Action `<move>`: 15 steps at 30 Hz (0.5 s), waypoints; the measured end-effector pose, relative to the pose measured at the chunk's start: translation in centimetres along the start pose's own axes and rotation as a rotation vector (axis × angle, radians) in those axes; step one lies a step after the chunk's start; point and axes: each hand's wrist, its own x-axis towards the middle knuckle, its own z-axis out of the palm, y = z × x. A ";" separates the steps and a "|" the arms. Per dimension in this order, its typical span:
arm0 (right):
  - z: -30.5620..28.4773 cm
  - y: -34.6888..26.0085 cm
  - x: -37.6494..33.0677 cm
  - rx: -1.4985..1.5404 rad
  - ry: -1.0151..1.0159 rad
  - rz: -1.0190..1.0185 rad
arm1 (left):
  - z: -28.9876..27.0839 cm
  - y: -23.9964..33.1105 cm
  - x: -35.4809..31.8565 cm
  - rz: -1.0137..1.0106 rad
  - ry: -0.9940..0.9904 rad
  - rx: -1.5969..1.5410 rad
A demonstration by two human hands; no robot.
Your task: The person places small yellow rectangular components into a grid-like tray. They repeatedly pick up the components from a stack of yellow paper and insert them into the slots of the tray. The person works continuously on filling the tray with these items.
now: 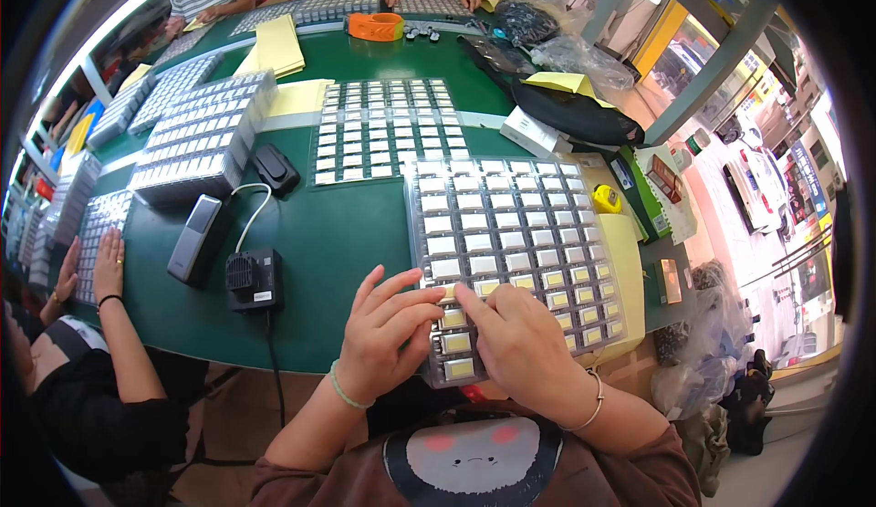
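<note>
"What are the hands doing?"

"From my remote seat, I see the right hand (525, 338) with its index finger straight, the others curled, its tip at a cell of the clear blister tray (413, 219); whether the curl holds anything, I can't tell. The left hand (388, 329) is loosely spread, gripping nothing I can make out, fingertips beside that index, perhaps to steady the spot."

"Why's the tray so close?"

"It lies along the near edge of the desk (333, 233), right of a black grilled device (254, 279), likely so both hands reach every row."

"And farther off?"

"A second filled tray (320, 145) lies flat; left of it, a tray stack (242, 146), presumably piled to save room. Farther, an orange tape roll (374, 28)."
</note>
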 end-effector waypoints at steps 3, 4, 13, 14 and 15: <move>0.1 0.3 -0.3 0.014 -0.015 -0.008 | -0.3 0.0 -0.1 -0.030 0.002 -0.102; -0.3 0.3 -0.3 0.040 0.004 0.002 | -0.4 0.0 -0.1 -0.037 0.002 -0.142; -8.3 11.0 -9.3 0.161 0.461 0.469 | -1.3 5.6 1.0 0.044 -0.301 -0.657; -8.6 12.8 -11.5 0.139 0.457 0.508 | -0.4 6.7 1.6 0.100 -0.458 -0.735; -8.5 14.4 -13.8 0.067 0.416 0.501 | 0.7 7.7 2.0 0.155 -0.613 -0.796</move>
